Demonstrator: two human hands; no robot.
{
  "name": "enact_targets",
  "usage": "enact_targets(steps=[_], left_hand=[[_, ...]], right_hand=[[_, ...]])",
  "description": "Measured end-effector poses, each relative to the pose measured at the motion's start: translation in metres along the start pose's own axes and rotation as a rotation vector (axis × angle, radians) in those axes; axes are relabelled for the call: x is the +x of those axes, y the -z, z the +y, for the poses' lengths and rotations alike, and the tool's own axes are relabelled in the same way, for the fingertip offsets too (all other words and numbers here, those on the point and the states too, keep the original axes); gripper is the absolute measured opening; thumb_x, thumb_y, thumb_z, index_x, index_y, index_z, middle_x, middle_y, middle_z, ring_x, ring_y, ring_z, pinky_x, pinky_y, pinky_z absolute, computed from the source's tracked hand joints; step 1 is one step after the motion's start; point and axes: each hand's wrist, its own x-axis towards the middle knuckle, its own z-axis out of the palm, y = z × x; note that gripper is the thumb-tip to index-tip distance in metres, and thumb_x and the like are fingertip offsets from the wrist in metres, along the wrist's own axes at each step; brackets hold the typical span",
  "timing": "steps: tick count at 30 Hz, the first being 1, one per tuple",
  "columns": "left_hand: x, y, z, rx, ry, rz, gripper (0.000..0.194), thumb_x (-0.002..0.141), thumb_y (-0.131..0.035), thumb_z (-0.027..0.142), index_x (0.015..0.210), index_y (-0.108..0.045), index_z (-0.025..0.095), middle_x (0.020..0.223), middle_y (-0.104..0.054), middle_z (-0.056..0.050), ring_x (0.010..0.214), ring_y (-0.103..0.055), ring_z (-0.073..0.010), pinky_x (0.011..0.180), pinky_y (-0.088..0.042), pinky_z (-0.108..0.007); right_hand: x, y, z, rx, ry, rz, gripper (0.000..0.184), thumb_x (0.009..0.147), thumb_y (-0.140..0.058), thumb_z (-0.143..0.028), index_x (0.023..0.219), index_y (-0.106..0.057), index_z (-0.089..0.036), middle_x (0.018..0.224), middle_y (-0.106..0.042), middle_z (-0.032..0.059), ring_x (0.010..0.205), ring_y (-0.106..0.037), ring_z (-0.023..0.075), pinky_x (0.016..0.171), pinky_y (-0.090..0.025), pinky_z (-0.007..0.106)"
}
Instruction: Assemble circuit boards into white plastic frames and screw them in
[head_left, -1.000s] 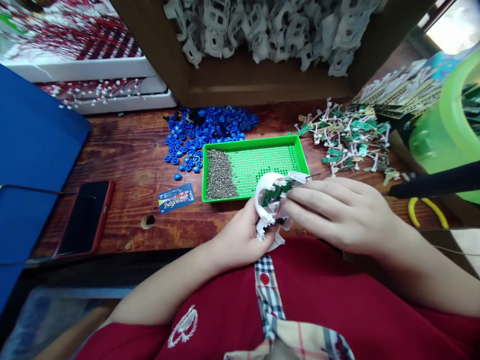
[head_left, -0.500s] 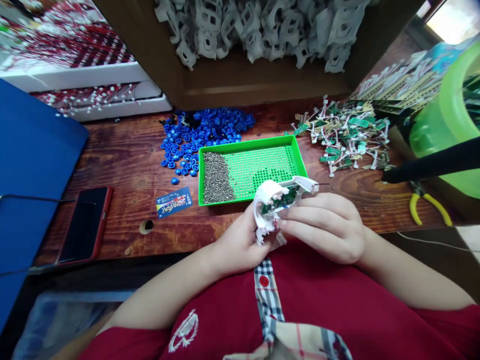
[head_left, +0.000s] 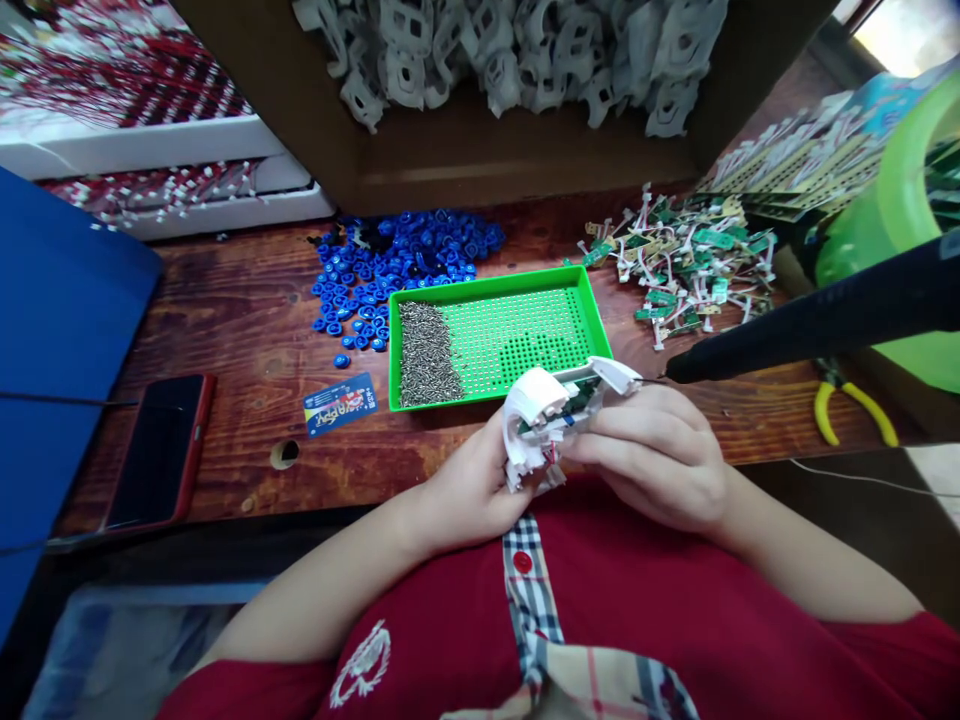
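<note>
My left hand [head_left: 472,480] is wrapped around a white plastic housing [head_left: 534,400], holding it in front of my chest. A green circuit board [head_left: 574,400] sits inside the housing, and a bit of red wire shows at its lower side. My right hand [head_left: 660,455] grips the housing from the right, with bent fingers against its lower edge; the fingertips are partly hidden. Close to the housing's right end is the tip of a long black tapered tool [head_left: 810,325], which comes in from the right edge of the view.
Behind my hands lies a green tray [head_left: 502,282] with small screws [head_left: 427,355]. Around it are blue plastic parts [head_left: 405,255], loose circuit boards [head_left: 690,255], yellow-handled pliers [head_left: 855,405], a card [head_left: 340,404] and a phone [head_left: 160,450]. A cardboard box [head_left: 517,165] holds white housings.
The black tool has moved left, its tip now near the housing. My right fingers have shifted slightly on the housing, which both hands still hold. The whole view has shifted a little.
</note>
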Motion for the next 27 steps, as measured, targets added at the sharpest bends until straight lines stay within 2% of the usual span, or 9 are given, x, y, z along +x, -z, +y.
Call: enact_targets(steps=[7, 12, 17, 27], left_hand=[[0.004, 0.001, 0.003, 0.048, 0.006, -0.015, 0.054, 0.077, -0.054, 0.013, 0.130, -0.040, 0.014, 0.133, -0.051, -0.015, 0.120, -0.050, -0.0290, 0.100, -0.044, -0.042], [0.004, 0.001, 0.000, 0.052, -0.001, -0.001, 0.053, 0.080, -0.053, 0.016, 0.130, -0.038, 0.010, 0.130, -0.053, -0.018, 0.117, -0.053, -0.0279, 0.099, -0.044, -0.040], [0.004, 0.002, -0.003, 0.064, -0.021, 0.009, 0.053, 0.079, -0.053, 0.014, 0.130, -0.038, 0.011, 0.130, -0.053, -0.015, 0.116, -0.054, -0.0266, 0.098, -0.046, -0.040], [0.002, 0.002, -0.001, 0.054, 0.016, -0.031, 0.057, 0.079, -0.053, 0.011, 0.133, -0.035, 0.011, 0.132, -0.052, -0.016, 0.118, -0.052, -0.0277, 0.097, -0.047, -0.041]], right_hand=[[-0.004, -0.006, 0.001, 0.000, -0.003, 0.021, 0.019, 0.084, -0.054, -0.011, 0.102, -0.061, -0.014, 0.088, -0.064, 0.0058, 0.080, -0.059, 0.0138, 0.072, -0.049, 0.028], [-0.008, -0.011, 0.000, 0.034, -0.086, 0.016, 0.020, 0.083, -0.055, -0.011, 0.102, -0.060, -0.016, 0.091, -0.064, 0.0063, 0.085, -0.059, 0.0142, 0.074, -0.048, 0.027], [-0.010, -0.013, 0.000, 0.045, -0.108, 0.016, 0.021, 0.083, -0.055, -0.012, 0.103, -0.058, -0.017, 0.091, -0.064, 0.0058, 0.083, -0.059, 0.0128, 0.073, -0.046, 0.026], [-0.014, -0.015, 0.000, 0.073, -0.064, -0.007, 0.027, 0.082, -0.055, -0.009, 0.108, -0.058, -0.015, 0.094, -0.062, 0.0066, 0.088, -0.058, 0.0156, 0.077, -0.047, 0.030]])
